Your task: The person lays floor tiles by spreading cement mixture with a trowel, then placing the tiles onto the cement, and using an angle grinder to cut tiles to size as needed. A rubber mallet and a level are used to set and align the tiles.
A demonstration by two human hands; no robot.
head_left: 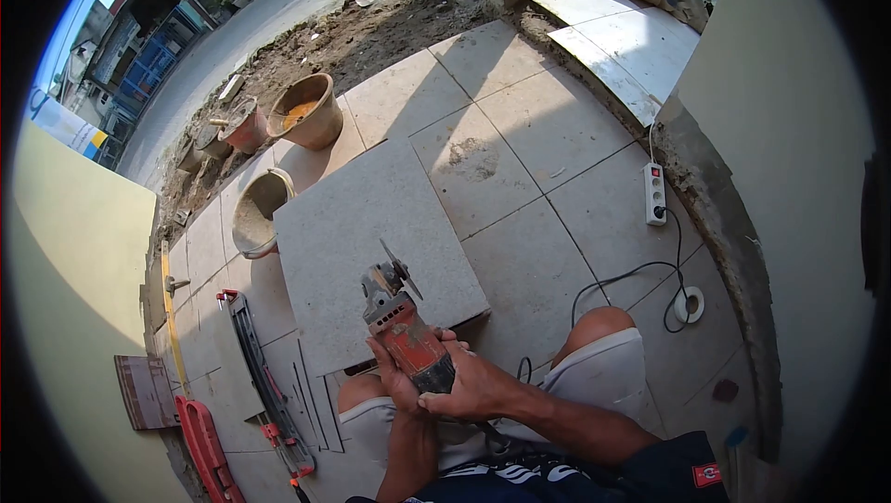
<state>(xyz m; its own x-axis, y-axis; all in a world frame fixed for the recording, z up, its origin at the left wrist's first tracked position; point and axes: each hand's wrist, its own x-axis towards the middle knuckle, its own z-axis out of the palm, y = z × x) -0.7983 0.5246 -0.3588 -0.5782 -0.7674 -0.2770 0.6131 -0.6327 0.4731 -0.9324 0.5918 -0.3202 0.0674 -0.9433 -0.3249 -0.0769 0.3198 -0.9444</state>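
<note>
Left hand: (397, 384) closed around the near side of the grinder's body, fingers curled under it.
Right hand: (471, 382) gripping the rear of the grinder, thumb toward the left hand, fingers wrapped behind the body.
Grinder: (408, 343) red and black, held in both hands, its metal head pointing away from the person; whether it is running, I cannot tell.
Disc: (401, 271) on the grinder's head, beyond both hands, standing edge-up at a tilt over the slab; contact between them cannot be made out.
Slab: (367, 225) large, pale and square, just beyond the hands, raised off the tiled floor (520, 262).
Knees: bent, one on either side of the hands.
Power strip: (655, 193) white, well to the right of and beyond the right hand, with a black plug in its near end.
Cord: (629, 273) black, looping across the floor from that plug toward the person's knee.
White roll: (689, 291) right of the right hand, beside the cord.
Tile cutter: (264, 382) long, left of the left hand.
Thin strips: (314, 401) on the floor between the cutter and the left hand.
Buckets: (311, 113) several, beyond and left of the left hand; the one nearest the slab (252, 217) lies tipped.
</note>
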